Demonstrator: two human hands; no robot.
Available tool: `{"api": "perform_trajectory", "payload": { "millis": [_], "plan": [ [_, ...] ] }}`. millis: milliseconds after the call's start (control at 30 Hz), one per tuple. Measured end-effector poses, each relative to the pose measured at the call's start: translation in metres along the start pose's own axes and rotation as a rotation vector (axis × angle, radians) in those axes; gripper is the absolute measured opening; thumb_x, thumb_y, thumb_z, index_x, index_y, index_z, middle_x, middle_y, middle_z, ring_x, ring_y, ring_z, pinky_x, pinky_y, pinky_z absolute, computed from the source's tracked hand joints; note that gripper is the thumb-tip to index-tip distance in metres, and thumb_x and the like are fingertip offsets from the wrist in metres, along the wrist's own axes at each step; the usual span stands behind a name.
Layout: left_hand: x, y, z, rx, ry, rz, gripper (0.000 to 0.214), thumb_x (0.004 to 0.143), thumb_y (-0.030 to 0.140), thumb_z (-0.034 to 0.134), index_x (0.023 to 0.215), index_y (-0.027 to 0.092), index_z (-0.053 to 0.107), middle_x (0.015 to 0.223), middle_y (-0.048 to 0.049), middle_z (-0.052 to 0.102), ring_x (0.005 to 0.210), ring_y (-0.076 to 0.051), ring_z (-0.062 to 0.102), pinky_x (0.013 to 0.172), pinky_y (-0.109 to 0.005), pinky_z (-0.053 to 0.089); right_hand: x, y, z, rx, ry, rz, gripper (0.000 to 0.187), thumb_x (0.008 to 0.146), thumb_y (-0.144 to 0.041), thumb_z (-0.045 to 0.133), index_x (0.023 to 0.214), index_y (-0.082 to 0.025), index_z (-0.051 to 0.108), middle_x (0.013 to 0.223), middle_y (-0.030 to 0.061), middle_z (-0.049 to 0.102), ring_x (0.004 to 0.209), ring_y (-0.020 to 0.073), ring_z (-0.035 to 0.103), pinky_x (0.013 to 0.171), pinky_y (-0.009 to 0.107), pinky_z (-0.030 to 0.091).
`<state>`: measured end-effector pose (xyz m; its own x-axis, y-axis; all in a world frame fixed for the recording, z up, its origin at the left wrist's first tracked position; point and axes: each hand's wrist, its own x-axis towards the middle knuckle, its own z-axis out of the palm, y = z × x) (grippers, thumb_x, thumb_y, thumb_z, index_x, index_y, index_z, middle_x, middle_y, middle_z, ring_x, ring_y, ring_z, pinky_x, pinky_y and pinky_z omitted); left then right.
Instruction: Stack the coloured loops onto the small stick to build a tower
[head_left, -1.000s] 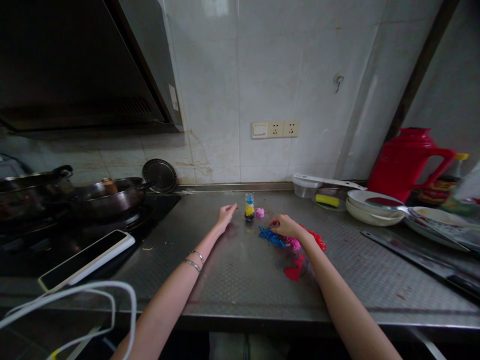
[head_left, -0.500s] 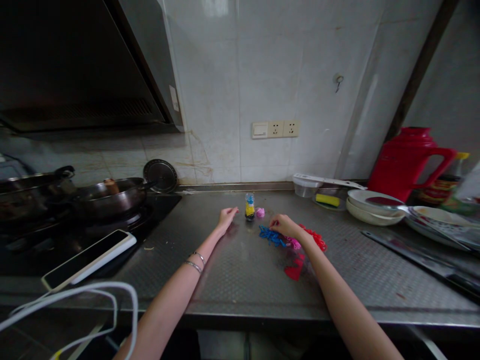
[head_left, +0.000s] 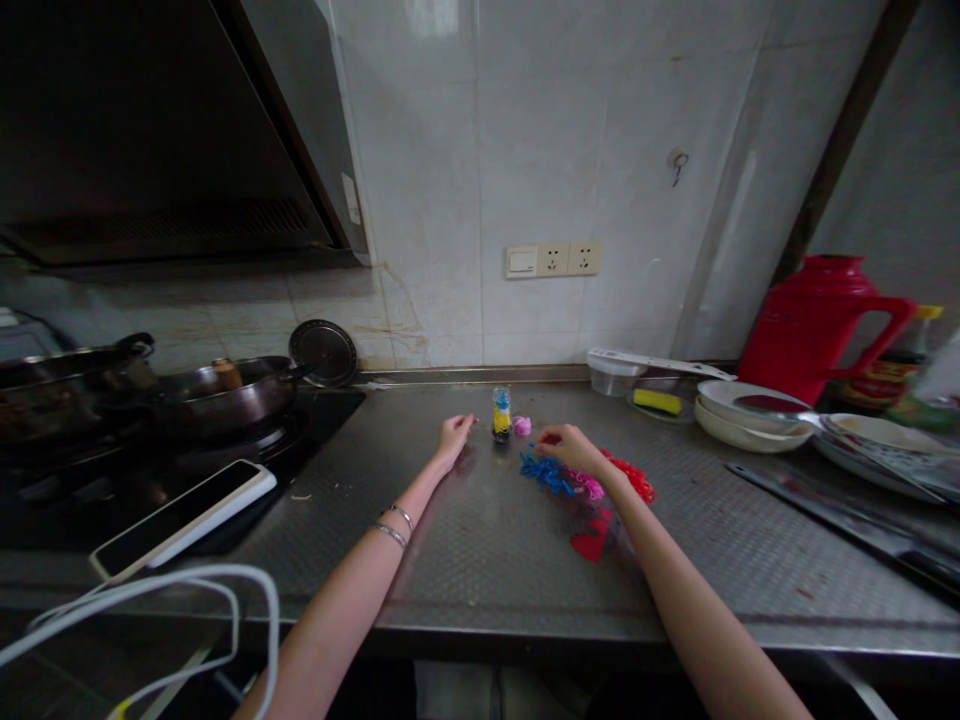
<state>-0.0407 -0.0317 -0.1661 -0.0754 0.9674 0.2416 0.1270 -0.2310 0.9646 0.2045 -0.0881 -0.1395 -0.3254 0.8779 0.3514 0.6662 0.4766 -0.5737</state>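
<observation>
Left hand (head_left: pixel 453 440) flat on counter (head_left: pixel 480 560), right hand (head_left: pixel 571 450) pinching — blue pieces (head_left: pixel 541 469)

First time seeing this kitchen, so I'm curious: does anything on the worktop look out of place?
Yes. A white-edged smartphone lies on the black stove near the dark frying pan, an odd spot for it. Loose blue, pink and red curly bits lie scattered on the steel counter by the right hand.

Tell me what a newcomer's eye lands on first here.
The heap of blue, pink and red pieces in the middle of the steel counter draws the eye first, with the right hand on it and the left hand beside a small bottle of colours. Next comes the big red jug at far right.
</observation>
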Motion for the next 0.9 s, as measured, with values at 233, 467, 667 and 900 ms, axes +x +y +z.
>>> {"api": "perform_trajectory", "payload": {
  "millis": [233, 467, 667, 900],
  "plan": [
    [0.003, -0.005, 0.000, -0.010, -0.014, 0.008, 0.045, 0.066, 0.054, 0.053, 0.072, 0.010, 0.061, 0.047, 0.0050, 0.039, 0.039, -0.004, 0.030, 0.040, -0.018, 0.019, -0.001, -0.005, 0.000, 0.132, -0.013, 0.061, 0.027, 0.070, -0.036, 0.053, 0.074, -0.012, 0.065, 0.058, 0.0021, 0.062, 0.055, 0.0127, 0.055, 0.052, 0.020, 0.041],
    [0.003, -0.006, -0.001, 0.004, -0.015, 0.018, 0.045, 0.066, 0.054, 0.053, 0.073, 0.010, 0.062, 0.047, 0.0043, 0.040, 0.041, -0.005, 0.031, 0.040, -0.018, 0.020, 0.005, -0.006, -0.001, 0.270, 0.046, 0.140, 0.029, 0.069, -0.038, 0.055, 0.076, -0.011, 0.064, 0.058, 0.0028, 0.062, 0.050, 0.0114, 0.054, 0.046, 0.020, 0.042],
    [0.003, -0.006, -0.002, 0.011, -0.024, 0.011, 0.045, 0.066, 0.053, 0.053, 0.075, 0.010, 0.063, 0.048, 0.0046, 0.039, 0.041, -0.005, 0.030, 0.040, -0.018, 0.019, 0.038, -0.019, -0.014, 0.341, 0.169, 0.049, 0.028, 0.068, -0.036, 0.057, 0.078, -0.011, 0.065, 0.064, 0.0045, 0.064, 0.054, 0.0117, 0.055, 0.050, 0.021, 0.045],
    [0.003, -0.006, -0.001, 0.016, -0.042, 0.009, 0.044, 0.067, 0.052, 0.052, 0.076, 0.010, 0.063, 0.048, 0.0047, 0.039, 0.042, -0.005, 0.032, 0.041, -0.018, 0.020, 0.081, -0.054, -0.033, 0.091, 0.256, -0.010, 0.020, 0.069, -0.024, 0.056, 0.078, -0.011, 0.068, 0.064, 0.0049, 0.066, 0.051, 0.0112, 0.055, 0.050, 0.020, 0.043]
  ]
}}
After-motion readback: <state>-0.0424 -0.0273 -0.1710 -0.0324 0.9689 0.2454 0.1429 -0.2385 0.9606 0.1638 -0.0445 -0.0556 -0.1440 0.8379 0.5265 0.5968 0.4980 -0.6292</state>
